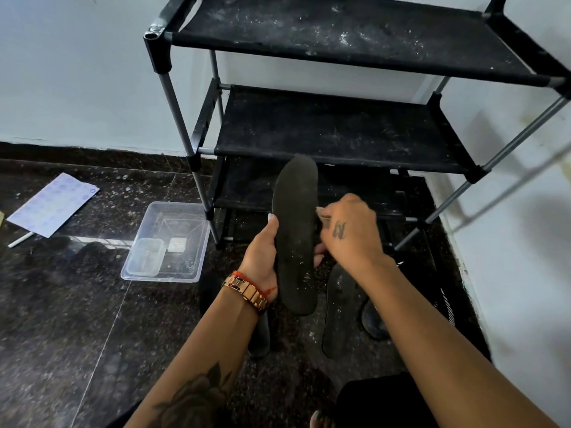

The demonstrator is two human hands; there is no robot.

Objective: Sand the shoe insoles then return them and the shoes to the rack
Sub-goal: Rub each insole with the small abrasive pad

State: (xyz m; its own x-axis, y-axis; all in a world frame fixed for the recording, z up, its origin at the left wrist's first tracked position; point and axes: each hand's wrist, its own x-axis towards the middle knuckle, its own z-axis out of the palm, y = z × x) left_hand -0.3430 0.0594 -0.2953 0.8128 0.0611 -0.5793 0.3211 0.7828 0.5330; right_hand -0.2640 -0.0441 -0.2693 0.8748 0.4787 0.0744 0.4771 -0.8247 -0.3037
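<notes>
Dark speckled stone floor [77, 319], pale walls, corner spot. Black fabric shoe rack [333, 128], shelves dusted white. In front of rack: left hand [262, 257] curled round the edge of a dark insole [296, 236], held upright. Right hand [352, 233] pinches a small sanding piece [323, 215] against its right edge. Second insole [341, 313] on floor below. Clear plastic tray [168, 242] left of rack.

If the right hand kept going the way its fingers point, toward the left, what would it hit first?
The right hand already meets the insole at its right edge, holding a small piece of sandpaper there. Beyond it sits the left hand.
</notes>
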